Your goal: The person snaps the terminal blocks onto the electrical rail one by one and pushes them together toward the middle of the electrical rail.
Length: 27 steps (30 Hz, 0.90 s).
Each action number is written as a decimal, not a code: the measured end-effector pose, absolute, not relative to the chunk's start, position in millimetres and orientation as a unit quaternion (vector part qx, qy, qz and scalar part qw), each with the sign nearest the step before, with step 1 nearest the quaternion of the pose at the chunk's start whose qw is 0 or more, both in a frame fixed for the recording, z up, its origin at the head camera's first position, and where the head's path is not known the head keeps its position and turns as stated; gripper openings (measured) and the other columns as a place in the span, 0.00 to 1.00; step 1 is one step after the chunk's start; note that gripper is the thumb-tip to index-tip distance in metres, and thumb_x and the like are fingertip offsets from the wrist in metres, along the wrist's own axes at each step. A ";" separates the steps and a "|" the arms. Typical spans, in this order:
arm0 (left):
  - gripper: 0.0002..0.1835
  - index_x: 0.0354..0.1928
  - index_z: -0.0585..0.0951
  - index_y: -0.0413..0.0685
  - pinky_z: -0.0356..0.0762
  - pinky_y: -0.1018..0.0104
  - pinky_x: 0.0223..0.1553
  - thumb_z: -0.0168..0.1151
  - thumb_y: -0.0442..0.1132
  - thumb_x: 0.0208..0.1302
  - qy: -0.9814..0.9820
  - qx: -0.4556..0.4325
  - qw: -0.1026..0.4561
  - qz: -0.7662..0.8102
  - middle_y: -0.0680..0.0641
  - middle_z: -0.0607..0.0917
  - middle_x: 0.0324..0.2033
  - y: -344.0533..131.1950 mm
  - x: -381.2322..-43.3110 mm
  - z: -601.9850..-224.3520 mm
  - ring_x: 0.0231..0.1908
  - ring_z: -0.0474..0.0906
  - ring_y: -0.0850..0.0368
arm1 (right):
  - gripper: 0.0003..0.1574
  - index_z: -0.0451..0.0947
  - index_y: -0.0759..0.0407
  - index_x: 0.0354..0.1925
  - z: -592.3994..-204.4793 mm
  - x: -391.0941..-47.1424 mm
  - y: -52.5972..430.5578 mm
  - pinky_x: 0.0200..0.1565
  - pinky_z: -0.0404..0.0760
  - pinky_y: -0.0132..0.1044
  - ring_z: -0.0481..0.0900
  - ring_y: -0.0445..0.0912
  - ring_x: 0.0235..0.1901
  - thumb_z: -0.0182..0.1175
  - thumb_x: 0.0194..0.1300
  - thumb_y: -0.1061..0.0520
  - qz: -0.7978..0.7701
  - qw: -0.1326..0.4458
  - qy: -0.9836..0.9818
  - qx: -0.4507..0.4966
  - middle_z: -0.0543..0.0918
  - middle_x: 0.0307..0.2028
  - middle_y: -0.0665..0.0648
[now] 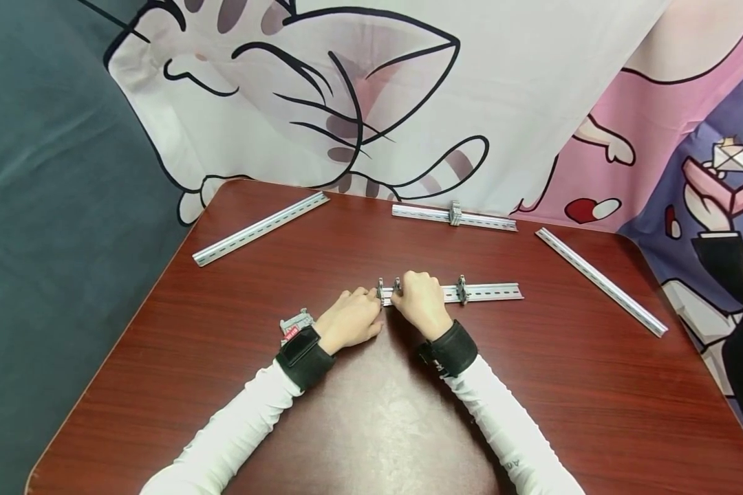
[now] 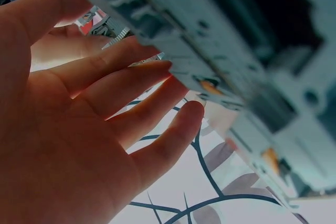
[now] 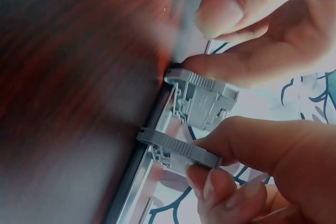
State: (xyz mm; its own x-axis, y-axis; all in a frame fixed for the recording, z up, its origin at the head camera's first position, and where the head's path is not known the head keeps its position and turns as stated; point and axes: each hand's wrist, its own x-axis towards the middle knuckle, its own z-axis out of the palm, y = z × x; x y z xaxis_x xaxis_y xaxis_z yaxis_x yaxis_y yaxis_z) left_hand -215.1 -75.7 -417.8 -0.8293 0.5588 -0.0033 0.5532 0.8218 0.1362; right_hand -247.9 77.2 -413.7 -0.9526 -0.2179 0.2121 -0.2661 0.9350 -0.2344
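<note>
A slotted metal DIN rail point(image 1: 490, 292) lies across the middle of the table, with several narrow grey clips standing on it. My right hand point(image 1: 424, 302) pinches one grey DIN-rail end stop point(image 3: 181, 148) between thumb and fingers, upright on the rail. Just left of it stands a second end stop point(image 3: 202, 98), its top edge touched by a finger of my left hand point(image 1: 349, 320). The left fingers look mostly straight in the left wrist view, the thumb apart. Another end stop point(image 1: 462, 291) sits right of my right hand. Beside my left wrist lies a loose grey terminal-block piece point(image 1: 296, 322) with a red label.
One bare rail point(image 1: 260, 229) lies slanted at the back left, another point(image 1: 600, 280) at the right. A third rail point(image 1: 417, 212) at the back edge carries a grey block point(image 1: 455, 213). Printed cloth point(image 1: 520, 82) hangs behind the brown table point(image 1: 594, 399).
</note>
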 end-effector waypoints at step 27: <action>0.16 0.45 0.82 0.37 0.72 0.50 0.52 0.58 0.44 0.66 0.958 0.268 0.055 0.085 0.37 0.77 0.61 -74.4 -216.2 -418.1 0.58 0.73 0.45 | 0.31 0.53 0.48 0.07 -406.5 -255.3 123.8 0.19 0.67 0.43 0.62 0.47 0.16 0.64 0.48 0.60 0.148 0.073 -0.981 0.106 0.54 0.12 0.44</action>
State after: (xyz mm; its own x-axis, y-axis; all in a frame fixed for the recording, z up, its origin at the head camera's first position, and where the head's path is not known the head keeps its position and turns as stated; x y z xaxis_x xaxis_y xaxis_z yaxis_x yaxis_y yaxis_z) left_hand -216.2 -74.4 -418.1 -0.8506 0.5225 -0.0590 0.5038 0.8420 0.1930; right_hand -255.3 123.8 -406.5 -0.9668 -0.1872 0.1739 -0.2301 0.9338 -0.2740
